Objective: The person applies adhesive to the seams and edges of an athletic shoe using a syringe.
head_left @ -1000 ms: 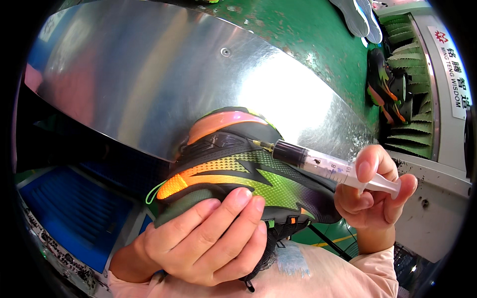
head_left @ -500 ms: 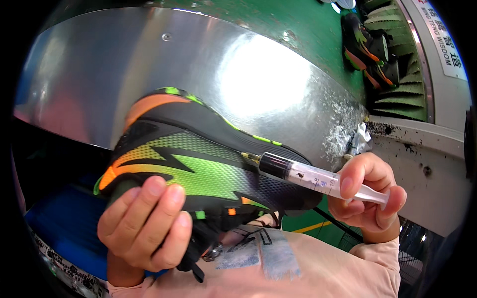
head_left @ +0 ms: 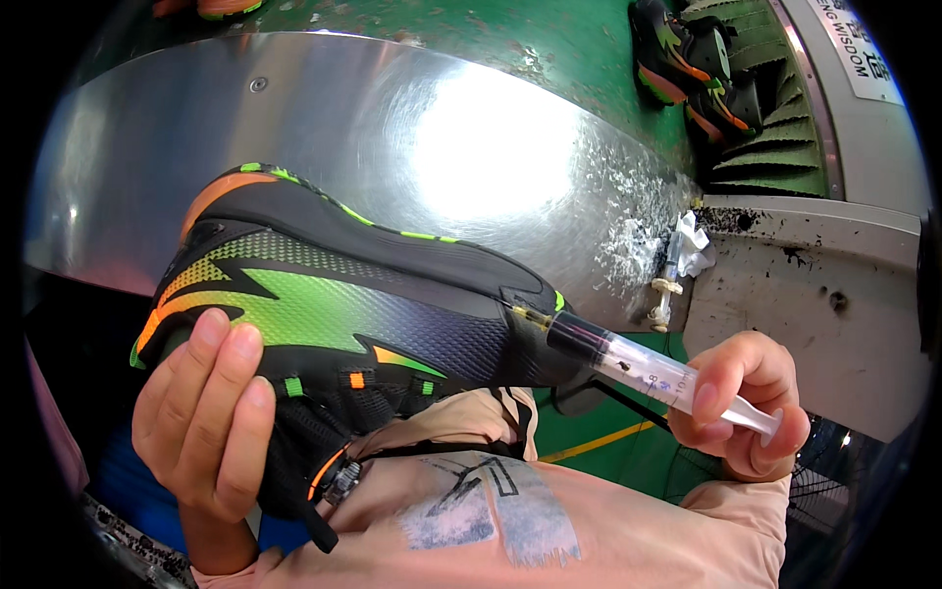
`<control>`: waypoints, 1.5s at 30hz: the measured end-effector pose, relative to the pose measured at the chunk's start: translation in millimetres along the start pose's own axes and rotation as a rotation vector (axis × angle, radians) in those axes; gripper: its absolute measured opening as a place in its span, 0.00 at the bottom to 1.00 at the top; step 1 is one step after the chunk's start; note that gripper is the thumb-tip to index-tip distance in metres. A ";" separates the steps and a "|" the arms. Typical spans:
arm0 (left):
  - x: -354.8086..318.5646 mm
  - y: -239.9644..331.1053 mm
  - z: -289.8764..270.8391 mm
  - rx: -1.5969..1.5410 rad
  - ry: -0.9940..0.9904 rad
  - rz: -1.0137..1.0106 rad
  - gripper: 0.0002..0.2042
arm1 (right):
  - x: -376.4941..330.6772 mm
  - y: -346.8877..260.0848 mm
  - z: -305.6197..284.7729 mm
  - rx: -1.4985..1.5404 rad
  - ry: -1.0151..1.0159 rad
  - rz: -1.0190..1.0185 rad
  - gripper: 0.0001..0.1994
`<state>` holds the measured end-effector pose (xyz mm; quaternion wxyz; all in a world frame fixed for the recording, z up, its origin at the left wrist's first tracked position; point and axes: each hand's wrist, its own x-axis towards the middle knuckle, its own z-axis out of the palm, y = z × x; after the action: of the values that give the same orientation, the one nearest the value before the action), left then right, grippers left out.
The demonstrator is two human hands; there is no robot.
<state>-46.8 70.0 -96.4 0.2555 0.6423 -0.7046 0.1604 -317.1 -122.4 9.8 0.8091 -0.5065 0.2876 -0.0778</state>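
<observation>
A black sneaker (head_left: 392, 324) with green, yellow and orange panels is held on its side, its sole edge facing away from me. My left hand (head_left: 211, 422) grips it from below near the heel-side end, fingers wrapped over the upper. In my right hand (head_left: 741, 407) is a clear syringe (head_left: 628, 363) with dark fluid toward its front and a white plunger. Its thin yellowish needle tip meets the seam between the upper and the sole, near the shoe's right end. My right thumb and fingers close round the barrel's back end and plunger.
A shiny metal work surface (head_left: 324, 128) curves behind the shoe. A second syringe (head_left: 669, 280) lies beside crumpled white paper (head_left: 695, 245) at its right end, among white residue. Further right, more sneakers (head_left: 677, 59) sit by green curtain strips (head_left: 785, 147) of a grey machine.
The sneaker and my left hand have shifted left. The syringe tip has slid along the sole seam toward the shoe's right end. The second syringe now shows more fully.
</observation>
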 end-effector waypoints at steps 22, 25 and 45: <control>57.5 -77.3 -56.4 -0.016 -0.431 0.002 0.19 | 15.5 74.0 -11.4 0.288 0.080 -0.102 0.43; 77.8 -82.3 -67.7 0.009 -0.513 0.029 0.22 | 25.0 79.1 -2.9 0.333 0.074 -0.060 0.43; 96.4 -53.0 -112.4 0.319 -0.903 -0.372 0.40 | 41.9 113.4 26.6 0.447 0.000 -0.299 0.41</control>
<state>18.5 46.4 44.7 -0.1510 0.7929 -0.5855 -0.0756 -286.9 -65.4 -95.9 0.8804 -0.3523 0.1852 -0.2579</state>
